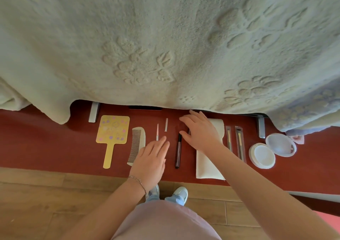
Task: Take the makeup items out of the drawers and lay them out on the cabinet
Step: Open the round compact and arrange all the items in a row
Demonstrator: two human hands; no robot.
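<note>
My left hand (150, 158) hovers flat with fingers loosely spread at lower centre, holding nothing, just below a thin pink pencil (157, 132) and beside the comb (137, 146). My right hand (199, 131) is splayed open over the white cloth (207, 166), its thumb near the dark pen (178, 151). On the red cabinet (46, 147) the yellow mirror (112, 133) lies at left, two brushes (234, 142) and an open round case (262, 155) at right.

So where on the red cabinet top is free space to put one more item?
Bare red surface lies left of the yellow mirror, and right of the open round case. The middle is crowded: comb, thin pencil, cap, dark pen, white cloth, two sleeved brushes.
</note>
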